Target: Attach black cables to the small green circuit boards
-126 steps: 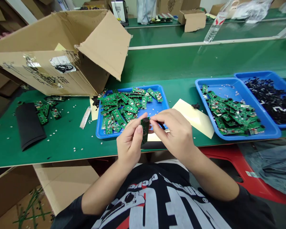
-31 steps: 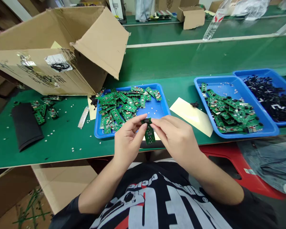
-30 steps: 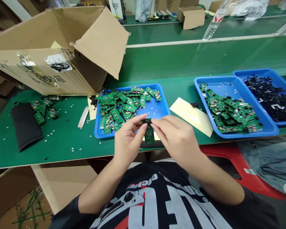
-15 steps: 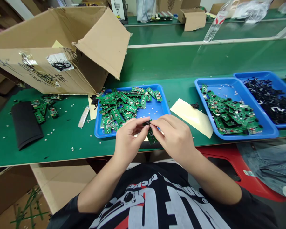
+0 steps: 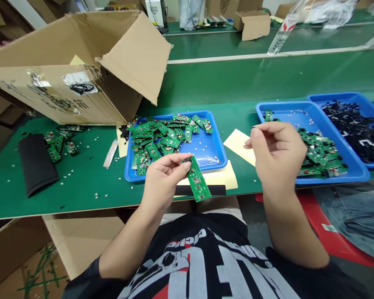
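A: Our left hand (image 5: 163, 176) is raised in the near middle, our right hand (image 5: 280, 153) farther right. What do we see around them, largest first?

B: The green bench (image 5: 81, 182), spanning the scene. At its far left we have the cardboard box (image 5: 93, 45), one flap leaning out to the right.

A: And the trays?

B: Three, all blue. The middle tray (image 5: 205, 154), just beyond our left hand, carries a heap of green boards (image 5: 157, 137). The right tray (image 5: 287, 109) carries more, partly covered by our right hand. Beside it, the farthest tray (image 5: 339, 96) is full of small black parts (image 5: 355, 128).

A: Any paper?

B: A yellow sheet (image 5: 235, 142), between the middle and right trays.

A: What does our left hand grip?

B: One green circuit board (image 5: 198, 182), pinched at its far end and tilted, the near end slanting right in front of a black strip (image 5: 218, 190).

A: Our right hand?

B: Thumb and fingers are drawn together beside a dark speck (image 5: 253, 127); we cannot tell whether they hold it.
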A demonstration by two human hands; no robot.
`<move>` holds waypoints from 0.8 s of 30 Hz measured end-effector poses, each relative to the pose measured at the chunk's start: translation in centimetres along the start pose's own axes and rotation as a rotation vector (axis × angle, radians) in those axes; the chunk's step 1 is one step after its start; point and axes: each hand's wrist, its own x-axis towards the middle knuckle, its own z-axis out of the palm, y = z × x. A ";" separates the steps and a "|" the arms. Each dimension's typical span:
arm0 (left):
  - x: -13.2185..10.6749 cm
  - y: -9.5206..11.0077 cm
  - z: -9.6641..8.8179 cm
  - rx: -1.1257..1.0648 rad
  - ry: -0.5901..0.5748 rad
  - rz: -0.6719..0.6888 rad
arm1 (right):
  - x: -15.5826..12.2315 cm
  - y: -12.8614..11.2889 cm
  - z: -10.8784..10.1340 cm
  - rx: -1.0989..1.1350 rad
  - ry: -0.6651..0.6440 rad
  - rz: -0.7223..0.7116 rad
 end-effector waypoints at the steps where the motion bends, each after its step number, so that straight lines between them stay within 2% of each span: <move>1: 0.1 0.0 0.0 -0.076 -0.010 -0.047 | -0.3 -0.3 -0.3 0.118 -0.124 0.078; 3: 0.1 -0.2 0.3 -0.174 -0.021 -0.085 | -1.5 -1.3 -0.7 0.314 -0.384 0.178; 4: 0.1 -0.2 0.5 -0.201 -0.019 -0.072 | -2.4 -1.9 -0.7 0.379 -0.465 0.211; 7: 0.0 -0.5 1.1 -0.219 -0.010 -0.006 | -4.5 -3.0 -0.6 0.448 -0.539 0.241; 11: 0.0 -1.0 1.7 -0.057 0.009 0.116 | -5.7 -2.6 -0.7 0.397 -0.521 0.186; 15: 0.5 -1.7 2.2 0.367 0.026 0.350 | -5.8 -1.6 -1.1 0.238 -0.480 0.099; 18: 1.2 -2.6 2.9 0.597 -0.026 0.482 | -5.7 -0.6 -1.5 0.161 -0.494 0.071; 21: 2.1 -3.8 3.9 0.643 -0.145 0.471 | -4.9 1.4 -2.7 0.102 -0.481 0.129; 24: 2.8 -4.8 4.6 0.659 -0.284 0.408 | -2.6 4.6 -5.8 -0.066 -0.284 0.237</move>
